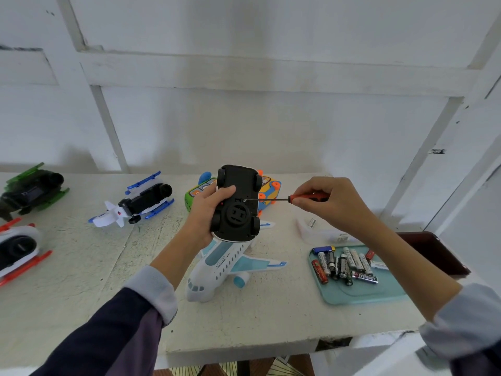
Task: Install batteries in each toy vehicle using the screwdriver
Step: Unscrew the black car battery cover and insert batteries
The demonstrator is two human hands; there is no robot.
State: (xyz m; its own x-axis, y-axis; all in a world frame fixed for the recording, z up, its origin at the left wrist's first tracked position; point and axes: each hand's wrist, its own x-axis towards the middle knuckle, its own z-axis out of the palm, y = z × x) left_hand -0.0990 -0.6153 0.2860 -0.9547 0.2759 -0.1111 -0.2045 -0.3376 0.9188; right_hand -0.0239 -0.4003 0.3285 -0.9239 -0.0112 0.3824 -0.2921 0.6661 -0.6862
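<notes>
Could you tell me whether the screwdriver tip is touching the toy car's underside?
Touching: the head view shows the screwdriver tip meeting the toy car underside.

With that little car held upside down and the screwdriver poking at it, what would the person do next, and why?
Probably turn the red-handled screwdriver: its tip already sits on the black underside of the toy car, which the left hand grips, while the right hand pinches the handle.

Dark navy sleeves (108,329) end in pale grey cuffs (154,291).

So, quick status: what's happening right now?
Left hand grips upturned toy car. Right hand holds screwdriver, tip at car's underside. Nothing in the way.
</notes>
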